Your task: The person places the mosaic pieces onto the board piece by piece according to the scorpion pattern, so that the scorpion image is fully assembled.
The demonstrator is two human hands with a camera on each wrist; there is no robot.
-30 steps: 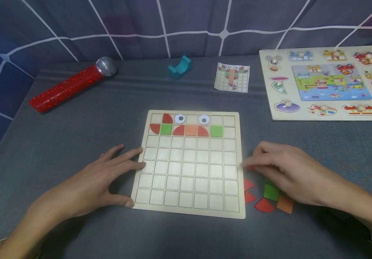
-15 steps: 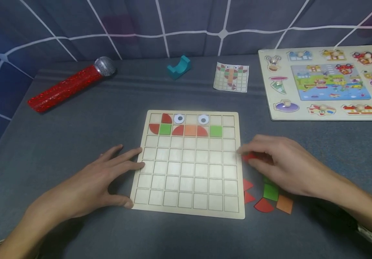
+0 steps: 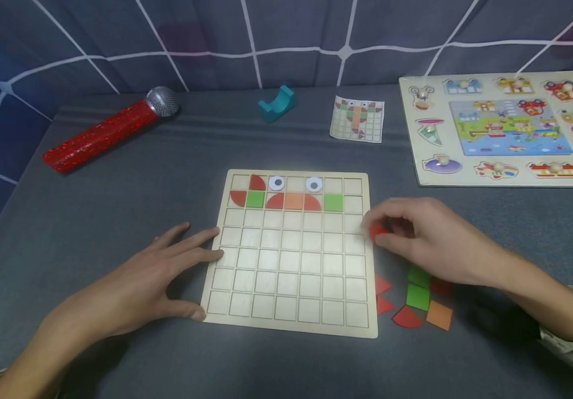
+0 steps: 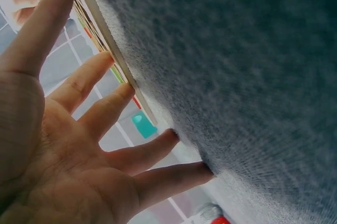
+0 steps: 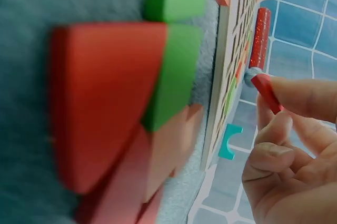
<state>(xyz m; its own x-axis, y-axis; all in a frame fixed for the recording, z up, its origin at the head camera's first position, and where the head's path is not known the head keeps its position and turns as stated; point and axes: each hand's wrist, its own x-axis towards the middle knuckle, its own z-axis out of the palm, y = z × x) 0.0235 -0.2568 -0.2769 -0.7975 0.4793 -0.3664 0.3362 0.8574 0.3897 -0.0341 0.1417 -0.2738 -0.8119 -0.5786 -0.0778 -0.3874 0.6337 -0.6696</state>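
A square wooden grid board (image 3: 286, 331) lies in the middle of the table. Its two upper rows hold red quarter-circle tiles, green squares (image 3: 333, 202), an orange square (image 3: 293, 201) and two eye tiles (image 3: 277, 183). My left hand (image 3: 142, 282) lies spread along the board's left side, with thumb and two fingertips at its edge. Between thumb and fingers, my right hand (image 3: 431, 238) pinches a small red tile (image 5: 267, 93) by the board's right edge. Fingers partly cover that tile. Loose red, green and orange tiles (image 3: 418, 296) lie below this hand.
A printed pattern card (image 3: 356, 119) lies behind the board. A red glittery microphone (image 3: 107, 133) is at the back left, a teal curved block (image 3: 277, 103) at the back middle. A knobbed picture puzzle (image 3: 433, 178) takes up the back right, near the dark checked curtain (image 3: 301, 27).
My right hand has moved away from me along the board's right edge with the red tile, uncovering more of the loose tiles. My left hand has stayed in place.
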